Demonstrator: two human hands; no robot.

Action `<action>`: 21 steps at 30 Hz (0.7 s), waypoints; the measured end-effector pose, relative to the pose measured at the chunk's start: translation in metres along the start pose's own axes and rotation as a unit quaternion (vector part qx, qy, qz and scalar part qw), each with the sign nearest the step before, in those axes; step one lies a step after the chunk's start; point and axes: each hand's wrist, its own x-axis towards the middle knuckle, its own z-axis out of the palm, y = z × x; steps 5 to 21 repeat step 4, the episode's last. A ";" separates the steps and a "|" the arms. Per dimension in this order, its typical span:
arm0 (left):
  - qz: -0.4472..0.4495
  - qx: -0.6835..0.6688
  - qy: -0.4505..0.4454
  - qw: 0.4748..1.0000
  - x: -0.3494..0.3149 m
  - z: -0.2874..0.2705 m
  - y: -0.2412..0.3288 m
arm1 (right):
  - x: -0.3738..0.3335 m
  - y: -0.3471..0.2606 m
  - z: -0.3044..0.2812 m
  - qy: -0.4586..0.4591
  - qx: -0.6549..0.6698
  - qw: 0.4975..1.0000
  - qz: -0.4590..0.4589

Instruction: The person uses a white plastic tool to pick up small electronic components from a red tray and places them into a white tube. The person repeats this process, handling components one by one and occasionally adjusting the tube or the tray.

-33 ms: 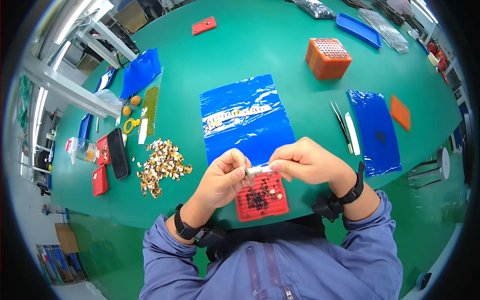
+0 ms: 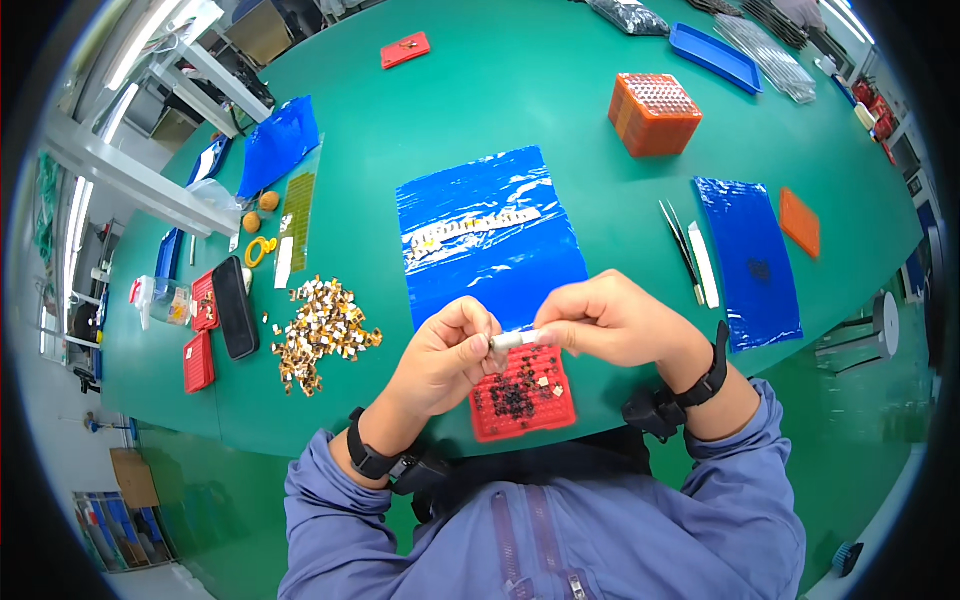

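Note:
My left hand [image 2: 450, 352] and my right hand [image 2: 605, 322] meet over the near edge of the blue sheet, fingertips pinched close together. Between them shows a small whitish piece [image 2: 508, 341]; it is too small to tell its kind. Just below lies a red tray [image 2: 483, 432] with many tiny black parts [image 2: 515, 398] and a few pale ones. The blue plastic sheet [image 2: 490, 285] in front of me carries a row of small white-and-gold pieces [image 2: 470, 232]. To the left is a loose heap of small gold-and-white parts [image 2: 325, 330].
Tweezers [image 2: 682, 245] and a white strip [image 2: 704, 265] lie right, beside another blue sheet [image 2: 735, 225] and an orange plate [image 2: 799, 223]. An orange block [image 2: 655, 118] stands farther back. Left are a black phone-like case [image 2: 237, 308], red trays [image 2: 198, 362] and yellow scissors handles [image 2: 260, 250].

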 end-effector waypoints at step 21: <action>0.004 0.008 0.000 1.000 0.000 -0.002 0.000 | 0.000 0.004 0.002 -0.004 0.077 0.996 0.045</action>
